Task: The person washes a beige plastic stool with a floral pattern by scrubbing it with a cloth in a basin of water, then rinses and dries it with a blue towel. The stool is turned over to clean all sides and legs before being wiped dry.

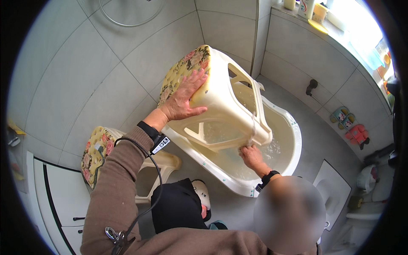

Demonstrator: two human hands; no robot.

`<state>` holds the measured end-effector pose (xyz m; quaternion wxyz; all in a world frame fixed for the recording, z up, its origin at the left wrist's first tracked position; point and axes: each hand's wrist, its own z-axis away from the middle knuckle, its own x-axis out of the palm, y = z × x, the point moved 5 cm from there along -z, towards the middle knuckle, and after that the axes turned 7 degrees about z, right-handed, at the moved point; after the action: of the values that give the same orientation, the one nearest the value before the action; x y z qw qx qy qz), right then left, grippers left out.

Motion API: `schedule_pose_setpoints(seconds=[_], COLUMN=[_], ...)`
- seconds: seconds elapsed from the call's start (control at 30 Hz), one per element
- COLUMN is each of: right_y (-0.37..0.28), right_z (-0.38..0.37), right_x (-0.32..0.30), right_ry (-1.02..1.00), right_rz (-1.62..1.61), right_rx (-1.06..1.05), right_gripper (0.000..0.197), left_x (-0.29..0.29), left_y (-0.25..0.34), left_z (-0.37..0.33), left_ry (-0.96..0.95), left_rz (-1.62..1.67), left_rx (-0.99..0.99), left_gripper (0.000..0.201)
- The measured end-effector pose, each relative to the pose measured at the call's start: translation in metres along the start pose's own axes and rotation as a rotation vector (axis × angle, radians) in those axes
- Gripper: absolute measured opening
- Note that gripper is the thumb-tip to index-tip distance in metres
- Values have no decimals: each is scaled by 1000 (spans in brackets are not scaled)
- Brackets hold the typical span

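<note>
A cream plastic stool (pixel 221 100) with a padded-looking floral seat (pixel 187 68) lies tipped on its side over a white baby bathtub (pixel 294 140). My left hand (pixel 185 97) lies flat against the stool at the edge of its seat, fingers spread and thumb apart. Down by the stool's leg ends, my right hand (pixel 252 156) is closed on what looks like a thin, pale, wet cloth (pixel 253 127), which runs up along the leg. Shallow water (pixel 272 153) ripples in the tub beneath. The fingertips of my right hand are partly hidden.
A second floral-topped stool (pixel 97 157) stands at my left, beside a white cabinet (pixel 63 191). Slippers (pixel 357 134) hang on the right wall. Bottles (pixel 306 8) line the windowsill. A squat toilet (pixel 333 193) is set in the floor at right. A cable hangs along my left arm.
</note>
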<state>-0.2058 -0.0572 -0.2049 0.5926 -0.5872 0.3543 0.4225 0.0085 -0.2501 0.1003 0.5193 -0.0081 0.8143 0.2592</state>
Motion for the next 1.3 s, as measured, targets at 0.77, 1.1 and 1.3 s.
schedule_pose_setpoints(seconds=[0.77,1.1,1.3], right_y=[-66,-107,-69], right_z=[-10,-131,-245], right_x=[-234,-263,-300], right_ry=[-182,416,370], right_rz=[-397,-673,-692], right_rx=[-18,-99,18], right_gripper=[56,66,43], left_x=[-1,12,6], left_y=[4,10,14], left_z=[-32,-34,-31], left_ry=[88,179,177], left_rz=[-85,-118,-156], left_rx=[-602,-357,-312], left_gripper=[93,89,85])
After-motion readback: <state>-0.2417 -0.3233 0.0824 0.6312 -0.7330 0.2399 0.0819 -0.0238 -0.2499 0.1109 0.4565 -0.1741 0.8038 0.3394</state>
